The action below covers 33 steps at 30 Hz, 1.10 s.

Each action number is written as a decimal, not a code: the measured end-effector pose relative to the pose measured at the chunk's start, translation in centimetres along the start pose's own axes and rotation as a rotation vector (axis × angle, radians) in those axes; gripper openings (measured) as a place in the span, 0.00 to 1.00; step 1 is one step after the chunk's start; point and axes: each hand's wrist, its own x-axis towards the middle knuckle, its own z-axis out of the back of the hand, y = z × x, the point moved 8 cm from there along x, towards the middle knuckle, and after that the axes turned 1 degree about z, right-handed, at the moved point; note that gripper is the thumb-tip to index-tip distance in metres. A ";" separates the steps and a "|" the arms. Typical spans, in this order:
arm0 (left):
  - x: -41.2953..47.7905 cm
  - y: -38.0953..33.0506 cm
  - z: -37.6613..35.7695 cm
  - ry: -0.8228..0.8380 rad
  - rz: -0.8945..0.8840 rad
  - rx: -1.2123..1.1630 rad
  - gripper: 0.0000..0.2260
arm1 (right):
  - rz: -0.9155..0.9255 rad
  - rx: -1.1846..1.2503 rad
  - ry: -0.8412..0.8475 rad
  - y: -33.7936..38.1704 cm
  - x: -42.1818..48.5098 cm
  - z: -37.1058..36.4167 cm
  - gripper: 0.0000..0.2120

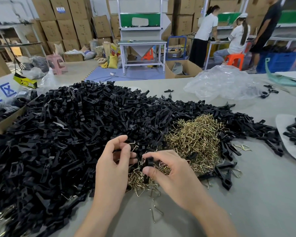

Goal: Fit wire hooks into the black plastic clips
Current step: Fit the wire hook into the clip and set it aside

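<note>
**Fig.** Fitting stage, head view. The right hand [171, 170] pinches one black clip [147, 165] btw. thumb and forefinger. Its grip is narrow and closed on the clip's mid-body, just above the near edge of the hook heap [195, 139]. The left hand [116, 161] holds a wire hook [134, 145] in a fingertip pinch, grip likewise narrow; most of the wire is hidden behind the fingers. Hook and clip are near each other, not touching.

**Clip:** long axis runs approx. straight away from the person; which end takes the wire cannot be told.

**Hook:** two bent free ends show, pointing right, twd. the clip.

**Handling (judged):**
- The clip is prob. light, rigid moulded plastic, not fragile, but smooth enough to twist in a loose pinch. Hold it by the flat sides at mid-length, leaving free the end that takes the wire.
- The hook is prob. light, springy thin wire w/ pointed ends. Take it at the closed bend so the legs can be squeezed together.

Spare clips lie in the clip heap [72, 127] spread across the desk [255, 194].
</note>
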 end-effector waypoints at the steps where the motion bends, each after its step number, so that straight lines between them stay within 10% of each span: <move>1: 0.0 0.2 -0.1 0.004 0.016 -0.008 0.10 | 0.016 -0.030 0.004 0.0 0.0 0.0 0.15; 10: -0.4 0.4 -0.9 0.074 0.071 -0.071 0.07 | 0.082 -0.175 0.015 0.3 0.1 -0.9 0.15; 21: -0.8 1.3 -3.2 0.297 0.308 -0.451 0.08 | -0.197 1.122 -0.245 -2.6 1.4 1.6 0.12; 33: -2.0 1.4 -4.6 0.307 0.422 -0.429 0.08 | -0.174 1.211 -0.082 -1.8 1.5 0.0 0.13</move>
